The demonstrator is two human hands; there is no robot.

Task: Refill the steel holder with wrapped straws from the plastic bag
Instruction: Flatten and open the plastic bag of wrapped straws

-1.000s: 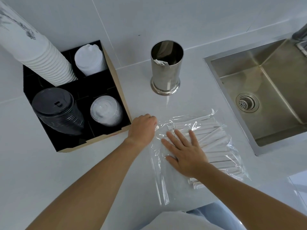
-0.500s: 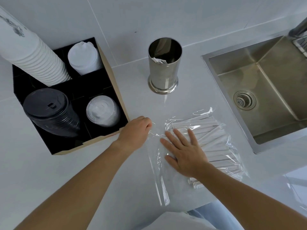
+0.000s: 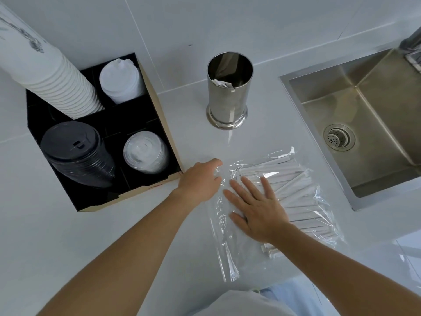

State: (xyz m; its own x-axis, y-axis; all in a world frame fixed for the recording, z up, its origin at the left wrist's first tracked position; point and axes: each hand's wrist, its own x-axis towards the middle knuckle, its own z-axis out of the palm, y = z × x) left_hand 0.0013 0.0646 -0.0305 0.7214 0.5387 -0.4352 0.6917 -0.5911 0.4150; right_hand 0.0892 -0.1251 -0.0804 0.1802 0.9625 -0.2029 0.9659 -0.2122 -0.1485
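A clear plastic bag (image 3: 227, 247) lies flat on the white counter, filled with several white wrapped straws (image 3: 293, 179). My right hand (image 3: 255, 206) presses flat on the bag with straight, spread fingers. My left hand (image 3: 200, 179) grips the bag's left edge near its top corner, fingers curled on the film. The steel holder (image 3: 229, 96) stands upright behind the bag, with a few white wrapper ends showing deep inside it.
A black divided box (image 3: 157, 179) at the left holds stacks of white cups, white lids, black lids and clear lids. A steel sink (image 3: 364, 124) is sunk into the counter at the right. A tiled wall rises behind.
My left hand has pulled the bag's left edge slightly left, stretching the film. My right hand stays pressed on the bag. The camera has shifted a little.
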